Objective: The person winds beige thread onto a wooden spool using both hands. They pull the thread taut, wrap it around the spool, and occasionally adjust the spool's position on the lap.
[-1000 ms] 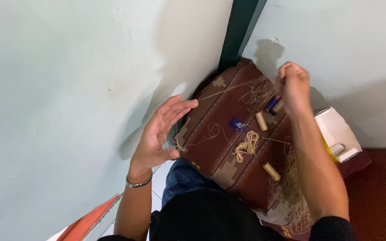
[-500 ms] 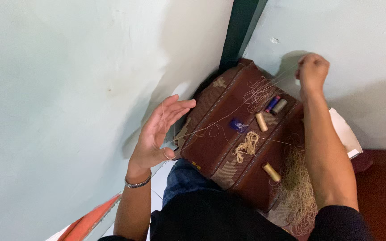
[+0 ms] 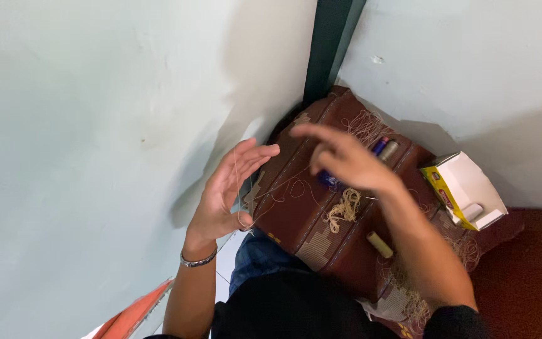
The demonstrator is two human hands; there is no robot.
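Pale green walls meeting at a dark green corner post frame the head camera's downward view, where a brown woven cushion with tan block patterns (image 3: 321, 213) rests on the lap of a seated person in a black top and blue jeans.

Left hand (image 3: 228, 188), silver bracelet at the wrist, stands upright at the cushion's left edge, palm turned toward the cushion, fingers straight and close together, thumb folded in near the palm. Thin beige thread (image 3: 283, 188) appears looped around that hand, though how it is held cannot be told, and trails rightward in loose curls over the cushion top, so its long run lies from the left hand toward the right.

Right hand (image 3: 346, 163), blurred, hovers above the cushion's middle with fingers spread and pointing left toward the other hand; whether it pinches the thread cannot be told. Just below it lies a small tangle of beige thread (image 3: 345, 208), with a blue object (image 3: 329, 180) partly hidden under the fingers.

Beyond the right hand, blue and grey spools (image 3: 384, 148) sit near the cushion's far edge; a tan spool (image 3: 379, 244) lies nearer the body. An open yellow-and-white cardboard box (image 3: 465, 188) stands to the right, beside the wall.
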